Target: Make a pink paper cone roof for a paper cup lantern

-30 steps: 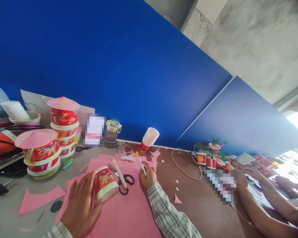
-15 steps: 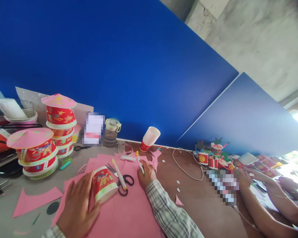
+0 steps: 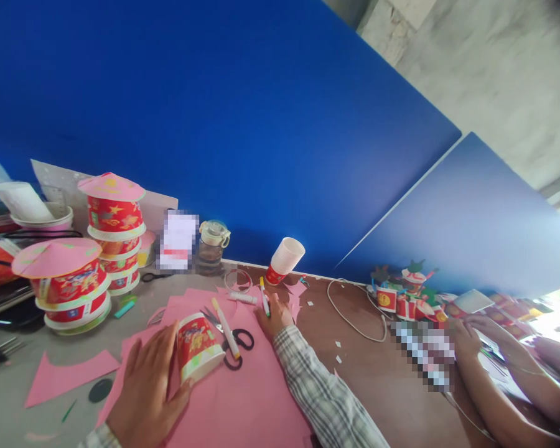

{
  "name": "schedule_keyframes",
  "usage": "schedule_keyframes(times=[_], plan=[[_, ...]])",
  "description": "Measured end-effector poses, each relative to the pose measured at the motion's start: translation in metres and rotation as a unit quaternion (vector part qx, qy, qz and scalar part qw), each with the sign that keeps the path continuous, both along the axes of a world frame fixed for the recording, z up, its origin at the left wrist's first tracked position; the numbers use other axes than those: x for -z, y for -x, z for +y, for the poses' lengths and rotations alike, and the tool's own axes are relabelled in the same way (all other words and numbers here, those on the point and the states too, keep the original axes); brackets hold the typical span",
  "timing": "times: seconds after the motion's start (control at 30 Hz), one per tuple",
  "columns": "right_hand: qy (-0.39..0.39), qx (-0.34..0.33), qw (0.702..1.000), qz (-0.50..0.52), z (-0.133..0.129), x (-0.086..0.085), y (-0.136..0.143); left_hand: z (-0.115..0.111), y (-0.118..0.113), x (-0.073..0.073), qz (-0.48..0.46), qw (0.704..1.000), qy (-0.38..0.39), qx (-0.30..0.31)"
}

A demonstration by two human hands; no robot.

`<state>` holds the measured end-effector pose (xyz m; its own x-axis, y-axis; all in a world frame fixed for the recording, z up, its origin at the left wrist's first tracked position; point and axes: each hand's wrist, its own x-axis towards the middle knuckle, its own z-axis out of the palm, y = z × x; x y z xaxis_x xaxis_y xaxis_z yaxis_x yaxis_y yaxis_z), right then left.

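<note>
On pink paper [image 3: 205,423], a red paper cup [image 3: 196,342] with a printed pattern and pale rim lies tilted. My left hand [image 3: 144,382] curves against its left side, thumb by the rim. Farther forward, my right hand [image 3: 276,316] is closed around a white marker [image 3: 265,300] with a yellow upper end and a green lower end. Between the hands, a second white marker with yellow ends [image 3: 226,326] lies across black-handled scissors [image 3: 243,339]. A white tube-shaped item [image 3: 242,298] and a roll of clear tape [image 3: 238,281] lie behind my right hand.
Two stacked red cup towers with pink cone roofs [image 3: 56,258] stand at left. At the back are a phone [image 3: 178,239], a lidded glass jar [image 3: 213,249] and stacked paper cups [image 3: 285,258]. A cable [image 3: 354,336] runs rightward, where another person's arms [image 3: 490,373] are.
My right hand has shifted slightly, and the marker in it stands a little differently. My left hand and the cup keep their places. The view has turned slightly.
</note>
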<state>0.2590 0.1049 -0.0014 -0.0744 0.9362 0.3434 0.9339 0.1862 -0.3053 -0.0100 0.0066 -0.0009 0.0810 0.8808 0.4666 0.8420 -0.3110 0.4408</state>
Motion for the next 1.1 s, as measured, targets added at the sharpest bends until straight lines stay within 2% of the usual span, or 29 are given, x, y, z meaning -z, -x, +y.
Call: schedule_keyframes(times=[0.33,0.57,0.87,1.1], plan=[[0.008,-0.053,0.999,0.003,0.004,-0.009,-0.010,0.000,0.000,0.000,0.002,1.000,0.001,0.001],[-0.003,-0.059,0.998,0.017,0.019,-0.010,-0.016,0.000,0.000,0.002,0.013,1.000,-0.002,-0.003],[0.013,-0.015,0.998,-0.054,0.039,-0.002,0.005,-0.001,0.000,0.003,0.016,1.000,-0.013,-0.001],[0.021,0.002,0.995,-0.094,0.034,-0.005,0.008,-0.001,-0.001,0.004,0.015,1.000,-0.012,0.002]])
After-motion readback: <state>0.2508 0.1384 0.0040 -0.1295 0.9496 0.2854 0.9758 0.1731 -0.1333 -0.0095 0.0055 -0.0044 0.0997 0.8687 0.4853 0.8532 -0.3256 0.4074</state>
